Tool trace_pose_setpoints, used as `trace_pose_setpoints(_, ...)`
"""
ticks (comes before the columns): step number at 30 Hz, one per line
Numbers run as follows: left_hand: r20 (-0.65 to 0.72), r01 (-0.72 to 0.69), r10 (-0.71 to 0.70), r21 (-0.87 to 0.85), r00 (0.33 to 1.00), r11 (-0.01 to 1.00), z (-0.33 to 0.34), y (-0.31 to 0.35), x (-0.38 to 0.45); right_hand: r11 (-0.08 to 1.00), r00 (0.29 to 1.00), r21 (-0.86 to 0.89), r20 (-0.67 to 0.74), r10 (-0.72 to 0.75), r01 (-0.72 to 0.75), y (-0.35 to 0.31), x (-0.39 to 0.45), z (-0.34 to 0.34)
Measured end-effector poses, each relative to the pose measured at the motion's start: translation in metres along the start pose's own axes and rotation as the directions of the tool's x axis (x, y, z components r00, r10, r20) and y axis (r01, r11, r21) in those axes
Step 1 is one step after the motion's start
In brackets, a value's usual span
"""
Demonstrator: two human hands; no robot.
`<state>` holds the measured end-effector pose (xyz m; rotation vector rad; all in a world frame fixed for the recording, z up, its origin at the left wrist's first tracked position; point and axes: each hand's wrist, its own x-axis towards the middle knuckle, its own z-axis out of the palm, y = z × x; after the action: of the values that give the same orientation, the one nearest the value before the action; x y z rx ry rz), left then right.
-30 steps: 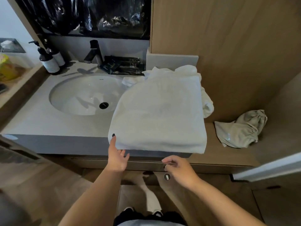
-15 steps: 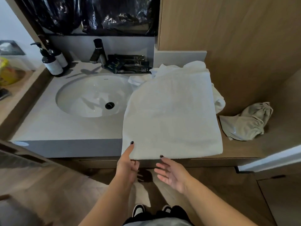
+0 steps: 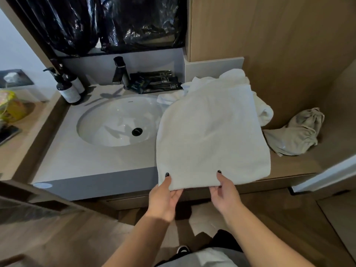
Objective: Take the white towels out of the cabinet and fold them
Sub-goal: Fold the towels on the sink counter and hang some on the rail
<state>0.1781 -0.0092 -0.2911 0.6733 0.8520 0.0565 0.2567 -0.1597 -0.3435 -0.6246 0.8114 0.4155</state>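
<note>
A folded white towel lies flat on the right end of the grey counter, its near edge hanging over the counter's front. My left hand pinches the near left corner, thumb on top and fingers underneath. A little to the right, my right hand pinches the same near edge in the same way. More white cloth lies crumpled under and behind the folded towel, partly hidden by it.
The white sink basin with its black tap is left of the towel. Two pump bottles stand at the back left, black packets behind the tap. A beige cloth bag lies on the wooden ledge to the right.
My right hand rose from below the counter edge and took hold of the towel's near edge. The left hand stayed at the near left corner. The view shifted slightly.
</note>
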Motion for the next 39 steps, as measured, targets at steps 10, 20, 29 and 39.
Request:
trace_pose_setpoints(10, -0.014, -0.045, 0.050, 0.226, 0.999, 0.973, -0.037, 0.011, 0.008, 0.951, 0.890, -0.059, -0.339, -0.305, 0.303, -0.084, 0.001, -0.037)
trace_pose_setpoints(20, 0.149, -0.312, 0.293, 0.685, 0.944, 0.659, -0.042, 0.047, 0.006, 0.589, 0.841, -0.701, 0.028, -0.540, 0.402, -0.143, -0.029, -0.062)
trace_pose_setpoints(29, 0.316, -0.372, 0.197, 0.775, 0.928, 0.511, -0.055, 0.086, -0.004, 0.448, 0.894, -0.777, 0.340, -0.293, 0.442, -0.175, -0.060, -0.065)
trace_pose_setpoints(39, 0.384, -0.498, 0.321, 0.729, 0.866, 0.470, -0.047, 0.106, -0.011, 0.214, 0.786, -0.794, 0.448, -0.425, 0.569, -0.190, -0.089, -0.057)
